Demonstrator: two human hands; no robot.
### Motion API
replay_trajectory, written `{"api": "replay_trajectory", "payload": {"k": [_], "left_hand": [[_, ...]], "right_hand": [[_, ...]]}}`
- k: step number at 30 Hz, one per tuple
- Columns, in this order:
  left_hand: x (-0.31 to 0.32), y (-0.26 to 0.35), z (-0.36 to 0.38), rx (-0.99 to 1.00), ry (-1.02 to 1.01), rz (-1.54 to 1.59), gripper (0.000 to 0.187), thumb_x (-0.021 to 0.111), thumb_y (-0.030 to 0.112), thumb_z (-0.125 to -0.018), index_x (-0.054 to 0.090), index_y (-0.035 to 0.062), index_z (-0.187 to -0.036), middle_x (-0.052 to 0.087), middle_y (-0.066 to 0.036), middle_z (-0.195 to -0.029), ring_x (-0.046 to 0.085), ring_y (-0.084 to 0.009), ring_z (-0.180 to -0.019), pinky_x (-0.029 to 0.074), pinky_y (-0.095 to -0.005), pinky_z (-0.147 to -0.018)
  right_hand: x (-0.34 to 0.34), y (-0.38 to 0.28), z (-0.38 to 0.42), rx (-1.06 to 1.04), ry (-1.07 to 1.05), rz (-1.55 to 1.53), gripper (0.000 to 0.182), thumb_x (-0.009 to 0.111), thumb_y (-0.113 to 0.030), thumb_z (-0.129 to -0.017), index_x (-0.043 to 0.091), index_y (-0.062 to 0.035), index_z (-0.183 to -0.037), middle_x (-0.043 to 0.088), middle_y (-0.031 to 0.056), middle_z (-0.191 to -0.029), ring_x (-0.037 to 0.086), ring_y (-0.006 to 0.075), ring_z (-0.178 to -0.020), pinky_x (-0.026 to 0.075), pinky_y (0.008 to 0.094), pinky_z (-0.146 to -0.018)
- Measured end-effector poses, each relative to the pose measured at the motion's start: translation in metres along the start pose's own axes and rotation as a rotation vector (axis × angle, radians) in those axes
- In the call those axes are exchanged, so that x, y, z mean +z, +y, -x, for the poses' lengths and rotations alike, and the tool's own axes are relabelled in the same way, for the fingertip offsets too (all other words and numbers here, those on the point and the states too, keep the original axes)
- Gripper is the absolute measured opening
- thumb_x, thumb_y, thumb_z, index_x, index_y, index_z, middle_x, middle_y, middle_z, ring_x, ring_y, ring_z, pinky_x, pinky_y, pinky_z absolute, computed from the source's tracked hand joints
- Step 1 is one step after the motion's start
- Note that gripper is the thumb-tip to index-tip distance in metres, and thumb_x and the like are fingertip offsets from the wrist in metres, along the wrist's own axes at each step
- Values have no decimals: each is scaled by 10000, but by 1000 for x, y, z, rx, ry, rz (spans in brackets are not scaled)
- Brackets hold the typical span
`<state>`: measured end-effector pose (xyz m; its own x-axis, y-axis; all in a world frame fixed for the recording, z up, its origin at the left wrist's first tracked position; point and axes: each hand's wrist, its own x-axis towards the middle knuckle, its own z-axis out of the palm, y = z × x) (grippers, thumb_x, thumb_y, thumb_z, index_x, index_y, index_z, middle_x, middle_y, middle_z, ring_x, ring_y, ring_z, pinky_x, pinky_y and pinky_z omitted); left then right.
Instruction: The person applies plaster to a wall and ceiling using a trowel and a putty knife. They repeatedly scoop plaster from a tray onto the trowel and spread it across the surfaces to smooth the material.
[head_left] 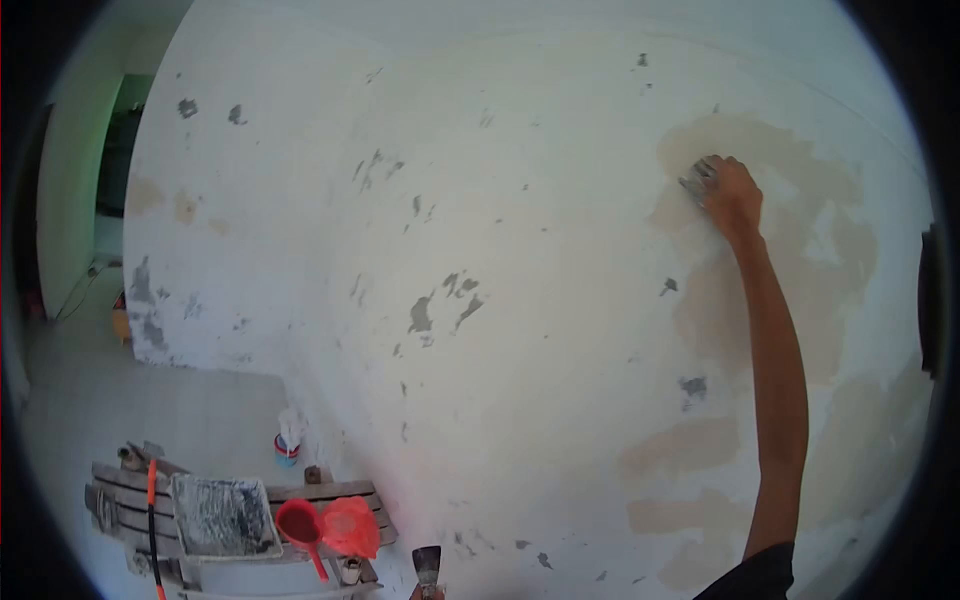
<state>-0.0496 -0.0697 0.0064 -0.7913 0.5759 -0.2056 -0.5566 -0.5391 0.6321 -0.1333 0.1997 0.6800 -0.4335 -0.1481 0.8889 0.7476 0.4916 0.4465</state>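
Observation:
My right hand [735,200] is raised against the white wall [560,250], its fingers closed round a flat metal scraper [697,185]. The scraper's blade meets the wall at the left part of a large beige patch [790,310]. At the bottom edge, my left hand [425,593] shows only in part, wrapped round the handle of a putty knife [427,565] whose dark blade points up.
At the lower left, a slatted wooden bench [125,495] bears a smeared tray [225,515], a red dipper [300,522], a red plastic bag [350,527] and an orange-black pole [153,500]. A small bucket [287,450] stands behind it. Grey spots [422,315] mark the wall.

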Motion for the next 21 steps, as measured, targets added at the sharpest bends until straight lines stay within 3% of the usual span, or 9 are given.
{"api": "replay_trajectory", "payload": {"k": [1, 2, 3, 9, 11, 13, 17, 19, 21], "left_hand": [[-14, -19, -6, 55, -26, 70, 98, 542, 186, -959, 488, 112, -995, 482, 10, -640, 312, -41, -411, 256, -205, -364], [-22, 3, -1, -166, -35, 131, 169, 588, 193, -958, 465, 93, -1017, 468, 13, -683, 390, -65, -477, 283, -224, -405], [-28, 9, 3, -98, -72, 37, 176, 464, 264, -1024, 388, 108, -1053, 372, 39, -654, 332, -54, -512, 249, -231, -424], [-160, 10, 12, 183, 508, -548, 231, 611, 183, -926, 447, 54, -1025, 465, -57, -681, 381, -134, -589, 347, -317, -559], [-227, 36, 12, 259, 667, -708, 184, 616, 164, -902, 499, 44, -976, 474, -73, -649, 431, -157, -597, 399, -322, -578], [-297, 76, 7, 285, 742, -967, 172, 636, 170, -884, 527, 53, -950, 572, -113, -634, 561, -262, -557, 441, -368, -559], [-393, 148, -39, 12, 660, -1440, 208, 663, 241, -856, 582, 72, -948, 647, -159, -741, 649, -386, -745, 475, -495, -633], [-440, 152, -84, 106, 572, -1710, 226, 655, 290, -856, 615, 87, -948, 664, -157, -841, 654, -366, -858, 489, -508, -717], [-473, 154, -132, -46, 456, -1855, 253, 655, 322, -847, 650, 88, -942, 667, -145, -916, 644, -348, -956, 499, -499, -791]], "right_hand": [[24, -9, 19, -72, -13, -118, 296, 632, -142, -842, 640, -135, -1137, 640, 113, -1104, 593, 298, -1077, 492, 417, -881], [15, -44, 43, -28, -140, -263, 321, 630, -151, -874, 640, -140, -1195, 654, 124, -1134, 617, 281, -1046, 485, 375, -895], [50, -49, 58, 21, -195, -538, 328, 606, -173, -921, 630, -143, -1247, 676, 111, -1085, 635, 231, -984, 494, 339, -869], [-16, -208, 269, 207, -310, -1270, 372, 542, -181, -979, 563, -15, -1311, 646, 97, -1192, 619, 175, -1065, 499, 321, -893], [-43, -261, 350, 261, -581, -1523, 352, 576, -75, -922, 574, 65, -1245, 626, 137, -1169, 589, 215, -1059, 437, 328, -967], [-71, -316, 425, 447, -907, -1731, 380, 595, 8, -833, 588, 77, -1207, 626, 82, -1039, 589, 168, -945, 479, 307, -879], [-96, -388, 575, 790, -1490, -1682, 370, 574, 106, -814, 621, 43, -1176, 643, 56, -922, 599, 120, -818, 492, 269, -801], [-101, -405, 658, 968, -1655, -1679, 350, 566, 114, -840, 629, 32, -1175, 658, 61, -920, 609, 115, -813, 488, 257, -788], [-114, -412, 712, 1106, -1860, -1514, 307, 570, 98, -865, 636, 38, -1159, 670, 64, -916, 619, 116, -809, 480, 250, -772]]}}
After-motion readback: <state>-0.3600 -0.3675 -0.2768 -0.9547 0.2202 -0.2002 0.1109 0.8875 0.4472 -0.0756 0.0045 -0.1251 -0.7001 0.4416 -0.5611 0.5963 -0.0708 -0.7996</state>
